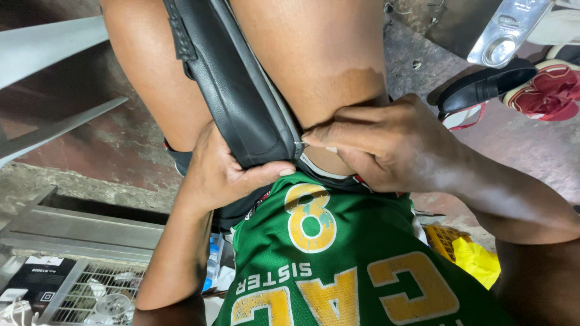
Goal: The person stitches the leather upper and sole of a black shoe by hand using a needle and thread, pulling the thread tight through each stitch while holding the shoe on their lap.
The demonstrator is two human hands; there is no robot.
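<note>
A long black leather piece with a stitched seam and a pale grey edge [232,84] runs down between the person's bare knees to the lap, its lower end lying just above the hem of a green sports jersey with yellow lettering [338,265]. The left hand [220,172] wraps that lower end from the left and beneath; its thumb presses across the bottom edge while the other fingers are hidden behind the leather, so the hand is closed on the piece. The right hand [386,145] comes in from the right, its fingers [317,137] pinched together at the grey edge, where a thin metal needle [298,143] shows as a short glint touching the leather. The pinch sits just beside the left thumb tip, on the opposite side of the piece's end.

On the concrete floor [519,145] at upper right lie a black slip-on shoe [483,90] and a red and white sandal [553,90], near a shiny metal part [507,30]. A wire mesh rack [96,290] stands at lower left, and a crumpled yellow plastic bag [474,256] lies at right beside the jersey.
</note>
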